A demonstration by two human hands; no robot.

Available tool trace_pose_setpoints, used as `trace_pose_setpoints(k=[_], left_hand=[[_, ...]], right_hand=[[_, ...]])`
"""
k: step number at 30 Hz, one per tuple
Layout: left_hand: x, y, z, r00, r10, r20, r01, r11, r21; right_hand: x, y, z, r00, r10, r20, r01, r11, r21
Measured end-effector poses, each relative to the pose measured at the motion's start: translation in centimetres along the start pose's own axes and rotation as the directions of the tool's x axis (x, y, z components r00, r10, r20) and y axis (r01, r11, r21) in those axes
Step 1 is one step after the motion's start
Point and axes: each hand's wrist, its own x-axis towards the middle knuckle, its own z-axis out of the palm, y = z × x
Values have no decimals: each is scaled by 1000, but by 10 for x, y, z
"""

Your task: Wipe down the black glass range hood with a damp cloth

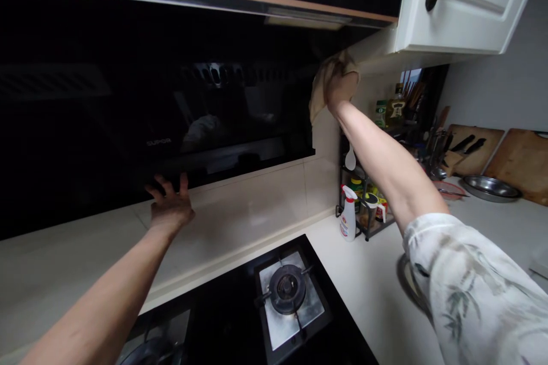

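Observation:
My right hand (341,86) is raised high and presses a beige cloth (319,88) against the right end of the black glass range hood (128,102), just under the white wall cabinet (466,5). My left hand (170,205) is spread flat, fingers apart, on the lower edge of the hood where it meets the pale tiled wall. It holds nothing. The hood's glossy front reflects the room.
Below lies a black gas hob (286,296) with a burner. A white spray bottle (348,214) and a rack of jars and bottles (368,205) stand on the white counter. Farther right are wooden cutting boards (520,162), knives and a metal plate (490,188).

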Motion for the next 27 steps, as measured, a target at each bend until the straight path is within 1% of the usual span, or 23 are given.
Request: trace_pose_setpoints(k=[1,2,5,6,8,9,11,13,16,17,19,21,23,24,27], left_hand=[[0,0,1,1000,2,-10,-2,1000,3],[0,0,2,1000,3,-14,-3,1000,5],[0,0,3,1000,11,-27,-11,1000,12],[-1,1,3,999,13,-32,-13,1000,14],[-2,2,3,999,23,-45,-22,1000,22],[-2,3,3,998,28,-54,-26,999,25],[-2,3,3,997,32,-69,-31,999,24],[0,3,4,997,34,-75,-33,999,15],[3,2,6,998,30,-63,-30,1000,-1],[4,2,7,998,29,-64,-30,1000,-4],[5,2,7,997,27,-67,-27,1000,-7],[5,2,7,998,28,-62,-28,1000,-9],[6,2,8,998,24,-63,-25,1000,-16],[7,2,9,997,23,-68,-25,1000,-19],[9,0,13,996,28,-80,-30,999,-18]], right_hand=[[0,0,-10,999,31,-22,-32,999,-6],[0,0,-21,999,24,-36,-25,1000,-11],[-2,-1,-63,995,-98,-30,97,994,-50],[-5,-2,-79,993,-113,-40,110,992,-63],[-14,-6,-109,991,-90,-99,86,995,-48],[-20,-9,-121,988,-62,-143,60,998,-18],[-28,-14,-133,977,1,-212,8,999,43],[-31,-14,-134,982,-4,-190,14,998,56],[-25,-5,-126,990,-108,-89,112,993,40],[-22,-1,-124,988,-139,-73,142,989,37],[-16,4,-123,984,-162,-71,162,987,6],[-12,4,-122,987,-146,-73,142,988,-60],[-10,-2,-117,990,-117,-77,109,989,-104],[-10,-6,-114,991,-103,-87,95,991,-95],[-13,-15,-108,990,-67,-128,71,997,21]])
